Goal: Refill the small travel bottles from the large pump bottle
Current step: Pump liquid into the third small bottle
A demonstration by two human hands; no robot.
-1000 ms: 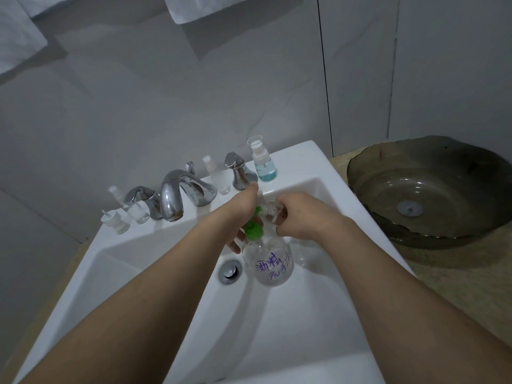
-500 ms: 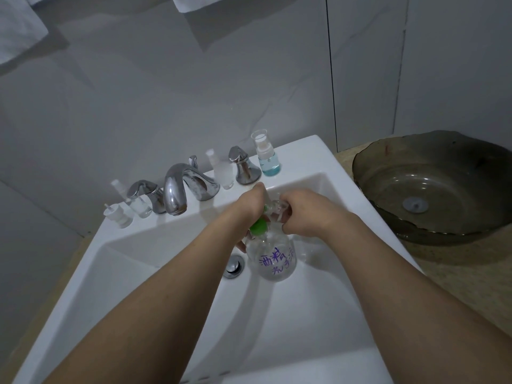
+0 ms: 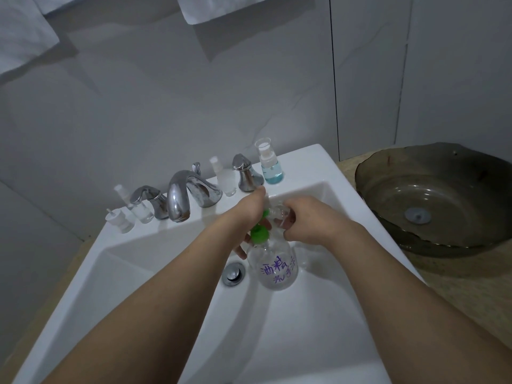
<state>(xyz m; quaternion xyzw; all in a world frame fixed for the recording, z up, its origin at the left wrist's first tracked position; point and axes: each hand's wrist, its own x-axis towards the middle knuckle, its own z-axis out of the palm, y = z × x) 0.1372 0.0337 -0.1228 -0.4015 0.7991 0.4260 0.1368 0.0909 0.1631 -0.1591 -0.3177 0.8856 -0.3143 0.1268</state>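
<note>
The large pump bottle (image 3: pixel 274 266) stands in the white sink (image 3: pixel 144 273) beside the drain plug (image 3: pixel 233 273); it is clear, with a green pump (image 3: pixel 260 233) and purple handwritten Chinese characters on its side (the first two read 酒精). The left hand (image 3: pixel 246 214) is curled over the pump head. The right hand (image 3: pixel 307 220) grips a small clear travel bottle (image 3: pixel 279 213) held against the pump's spout. Four more small bottles stand on the sink's back ledge among the chrome faucet (image 3: pixel 188 196) and its two handles: two (image 3: pixel 119 220) at the left, a frosted one (image 3: pixel 225 177), and one with blue liquid (image 3: pixel 269 162). A dark glass basin (image 3: pixel 432 200) sits on the counter to the right.
</note>
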